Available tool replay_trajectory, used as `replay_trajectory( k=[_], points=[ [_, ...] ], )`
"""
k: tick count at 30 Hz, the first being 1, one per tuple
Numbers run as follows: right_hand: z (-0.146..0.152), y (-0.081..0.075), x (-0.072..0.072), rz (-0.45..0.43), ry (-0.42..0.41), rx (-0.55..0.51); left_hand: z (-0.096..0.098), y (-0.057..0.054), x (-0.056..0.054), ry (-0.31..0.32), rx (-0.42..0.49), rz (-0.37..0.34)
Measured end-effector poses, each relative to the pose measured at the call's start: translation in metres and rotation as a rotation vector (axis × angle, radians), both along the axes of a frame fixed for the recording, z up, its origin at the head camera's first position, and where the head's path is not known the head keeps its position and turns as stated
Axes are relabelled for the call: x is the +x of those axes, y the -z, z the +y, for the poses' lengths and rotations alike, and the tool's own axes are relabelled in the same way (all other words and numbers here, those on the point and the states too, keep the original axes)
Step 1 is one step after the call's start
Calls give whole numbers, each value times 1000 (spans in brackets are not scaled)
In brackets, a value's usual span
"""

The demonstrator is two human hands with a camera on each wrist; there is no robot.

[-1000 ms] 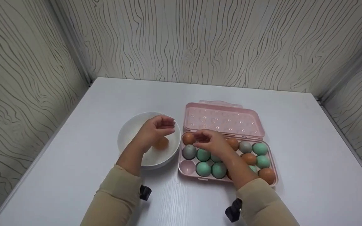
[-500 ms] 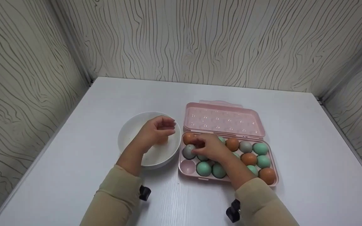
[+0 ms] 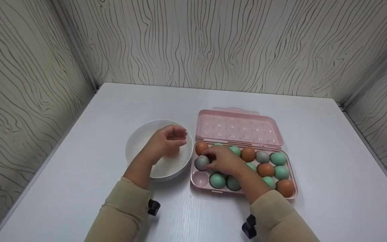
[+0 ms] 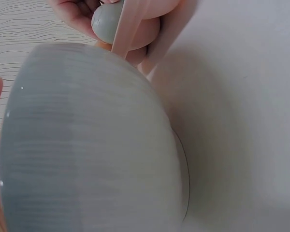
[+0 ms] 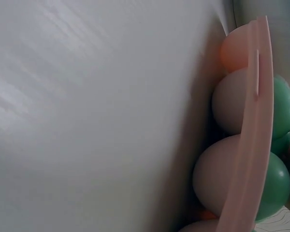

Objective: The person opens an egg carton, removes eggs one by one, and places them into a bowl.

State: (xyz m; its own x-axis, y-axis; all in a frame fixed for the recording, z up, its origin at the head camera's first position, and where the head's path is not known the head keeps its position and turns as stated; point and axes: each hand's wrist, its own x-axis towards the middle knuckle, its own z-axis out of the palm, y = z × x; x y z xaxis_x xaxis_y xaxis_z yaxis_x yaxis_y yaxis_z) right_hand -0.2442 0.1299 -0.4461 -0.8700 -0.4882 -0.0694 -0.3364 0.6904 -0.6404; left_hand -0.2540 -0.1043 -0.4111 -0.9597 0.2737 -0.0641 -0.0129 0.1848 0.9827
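With thumb and fingers, my right hand (image 3: 225, 161) pinches the grey egg (image 3: 201, 162) in the left column of the pink egg carton (image 3: 201, 180). The left wrist view shows that egg (image 4: 104, 23) still low at the carton's rim, fingers around it. My left hand (image 3: 167, 138), fingers loosely bent and holding nothing, hovers over the white bowl (image 3: 136, 141). Partly hidden below it, a brown egg (image 3: 174, 152) lies in the bowl. Green eggs (image 5: 275, 186) stand along the carton's front in the right wrist view.
The carton's lid (image 3: 239, 127) is folded back behind it. Several brown, green and grey eggs fill other cups, such as a brown egg (image 3: 285, 188) at the front right corner. The front left cup has no egg. Bowl and carton stand close together on the white table (image 3: 183, 215).
My right hand has come down and slightly left from above the carton onto the grey egg, its fingers closing around it. The left hand has stayed nearly still over the bowl.
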Motion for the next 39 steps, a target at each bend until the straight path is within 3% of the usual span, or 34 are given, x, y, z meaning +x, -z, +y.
replay_trajectory(
  k=[9,19,31,39],
  points=[
    [-2,2,1,61,0,1,2,2,2,6,-30,-5],
    [3,-6,0,-30,70,-44,2,4,1,17,-56,-15],
    [16,-45,-12,33,54,-160,6,4,2,46,-65,-5],
    [18,-66,-11,-11,93,-215,13,0,2,45,-110,-20]
  ],
)
